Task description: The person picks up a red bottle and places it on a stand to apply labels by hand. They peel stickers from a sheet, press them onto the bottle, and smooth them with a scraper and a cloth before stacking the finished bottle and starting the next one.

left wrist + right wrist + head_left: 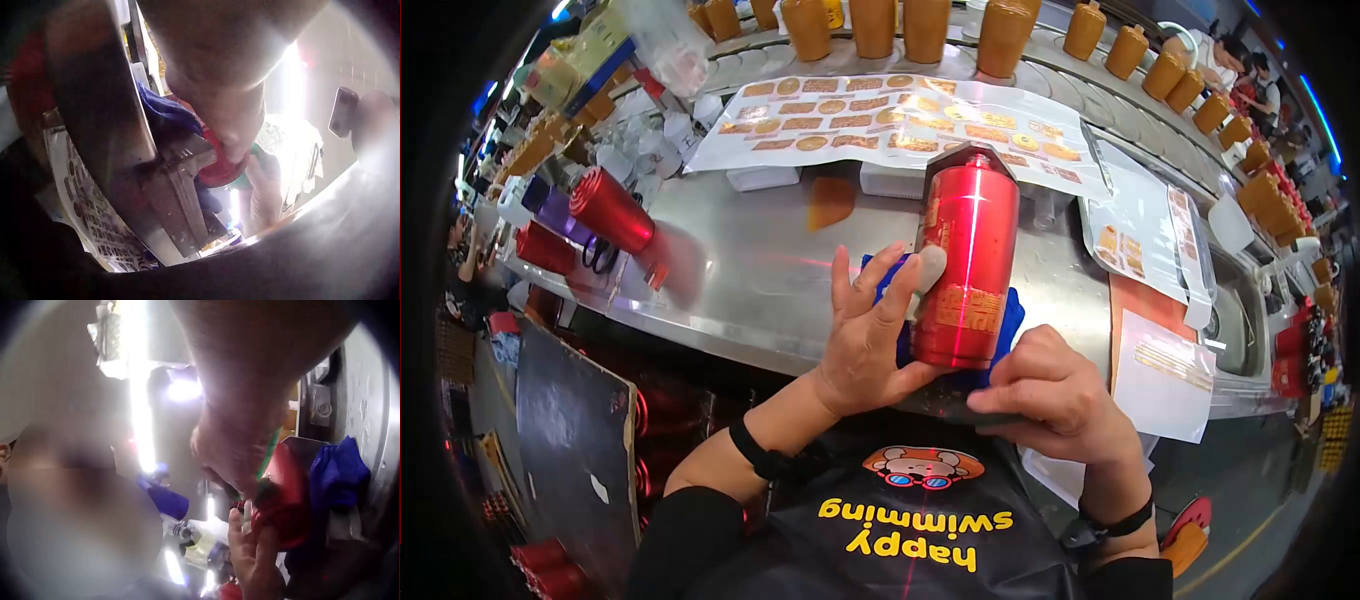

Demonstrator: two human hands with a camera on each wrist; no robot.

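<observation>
A shiny red bottle (pixel 980 230) with gold lettering lies in front of me on a blue cloth (pixel 1009 325), its neck end by a dark angular support (pixel 943 158). My left hand (pixel 863 345) is at the bottle's left side with fingers extended and spread, the thumb touching its base end. A pale rounded cover (pixel 932 266) shows at one of its fingertips. Just right of the base, my right hand (pixel 1055 395) has curled fingers. It grips a thin green-edged piece (pixel 269 452), mostly hidden by the hand in the right wrist view.
A printed sheet of gold labels (pixel 880 120) spans the back of the steel table (pixel 740 270). At the left stands another red bottle (pixel 612 208) beside clear bottles. To the right are more label sheets (pixel 1165 370) and a sink (pixel 1240 330). Brown bottles (pixel 925 30) line a conveyor behind.
</observation>
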